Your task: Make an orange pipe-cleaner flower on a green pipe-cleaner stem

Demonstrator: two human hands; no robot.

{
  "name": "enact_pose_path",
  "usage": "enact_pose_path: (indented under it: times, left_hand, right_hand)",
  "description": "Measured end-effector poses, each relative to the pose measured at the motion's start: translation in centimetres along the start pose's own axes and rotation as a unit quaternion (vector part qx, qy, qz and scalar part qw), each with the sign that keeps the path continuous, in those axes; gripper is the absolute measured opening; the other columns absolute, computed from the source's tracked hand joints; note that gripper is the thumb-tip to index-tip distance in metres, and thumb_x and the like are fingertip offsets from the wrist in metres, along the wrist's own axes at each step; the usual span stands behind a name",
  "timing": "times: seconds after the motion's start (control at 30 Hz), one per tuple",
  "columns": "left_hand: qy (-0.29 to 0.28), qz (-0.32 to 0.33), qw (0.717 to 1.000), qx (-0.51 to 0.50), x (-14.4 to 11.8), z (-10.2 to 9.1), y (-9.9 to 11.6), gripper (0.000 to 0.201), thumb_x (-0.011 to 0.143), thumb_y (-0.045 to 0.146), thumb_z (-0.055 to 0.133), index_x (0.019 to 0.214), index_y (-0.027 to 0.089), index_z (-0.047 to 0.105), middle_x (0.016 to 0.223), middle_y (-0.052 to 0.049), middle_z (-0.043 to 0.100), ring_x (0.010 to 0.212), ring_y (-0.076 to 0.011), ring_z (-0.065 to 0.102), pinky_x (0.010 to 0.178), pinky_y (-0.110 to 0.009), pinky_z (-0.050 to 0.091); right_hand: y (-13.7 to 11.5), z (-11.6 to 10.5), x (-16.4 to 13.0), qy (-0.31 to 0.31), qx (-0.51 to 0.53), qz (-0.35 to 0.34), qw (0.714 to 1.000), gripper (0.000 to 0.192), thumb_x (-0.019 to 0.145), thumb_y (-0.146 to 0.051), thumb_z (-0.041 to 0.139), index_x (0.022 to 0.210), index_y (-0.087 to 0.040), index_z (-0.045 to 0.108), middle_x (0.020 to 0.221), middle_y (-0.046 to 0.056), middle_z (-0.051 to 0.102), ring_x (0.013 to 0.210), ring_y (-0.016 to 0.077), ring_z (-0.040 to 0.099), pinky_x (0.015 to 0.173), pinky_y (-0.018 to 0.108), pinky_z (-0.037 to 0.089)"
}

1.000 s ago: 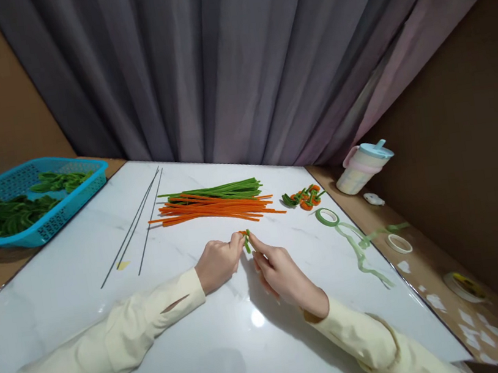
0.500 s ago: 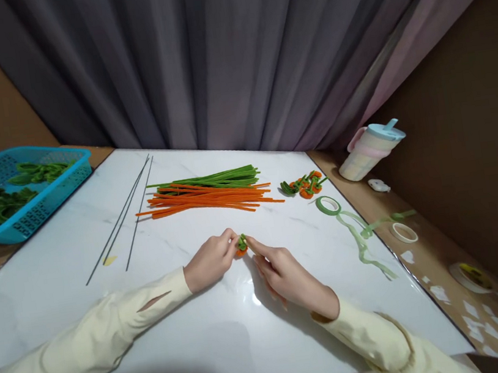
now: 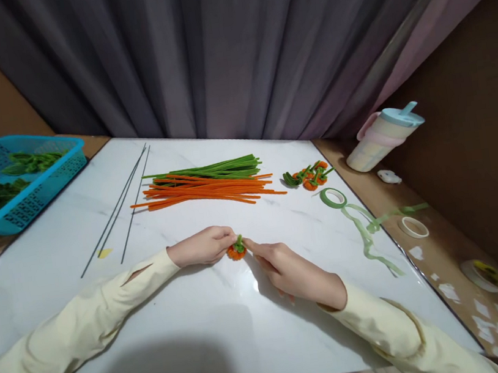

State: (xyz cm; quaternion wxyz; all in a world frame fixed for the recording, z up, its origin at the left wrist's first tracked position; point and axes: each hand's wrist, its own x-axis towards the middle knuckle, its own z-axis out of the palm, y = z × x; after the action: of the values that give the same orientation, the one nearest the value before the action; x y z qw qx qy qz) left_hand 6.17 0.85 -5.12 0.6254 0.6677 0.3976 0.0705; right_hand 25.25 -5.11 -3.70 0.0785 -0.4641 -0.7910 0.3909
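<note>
Pinching from both sides, the left hand [image 3: 202,247] and the right hand [image 3: 296,272] close their fingertips on a small orange and green pipe-cleaner piece [image 3: 236,250] resting low on the white bench [image 3: 196,336], midway between them. It looks light, fuzzy and bendable, likely holding whatever shape it is pressed into, so the best grip is probably on the orange coil, not the loose green tuft.
</note>
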Motion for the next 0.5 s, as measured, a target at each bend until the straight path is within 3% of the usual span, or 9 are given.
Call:
enact_pose_path:
  times: [0.27,0.5]
  left_hand:
    - [-0.053,-0.005,0.998,-0.042,-0.04,-0.64,-0.10,0.029,0.089,0.044,0.040,0.074,0.018,0.041,0.037,0.011,0.032,0.032,-0.0050,0.019,0.035,-0.019,0.015]
    - [-0.063,0.011,0.996,-0.058,0.23,-0.81,-0.55,0.029,0.090,0.041,0.038,0.072,0.019,0.038,0.039,0.010,0.034,0.032,-0.0053,0.021,0.036,-0.020,0.017]
  right_hand:
    - [0.34,0.27,-0.09,0.007,0.039,-0.002,0.999,0.072,0.061,0.006,0.031,0.128,-0.017,0.043,0.061,-0.004,0.044,0.039,0.0072,0.044,0.042,0.016,0.037]
    - [0.27,0.07,-0.01,0.005,0.066,0.005,0.998,0.060,0.080,-0.004,0.033,0.137,-0.023,0.036,0.049,-0.008,0.042,0.025,0.0075,0.042,0.028,0.014,0.029]
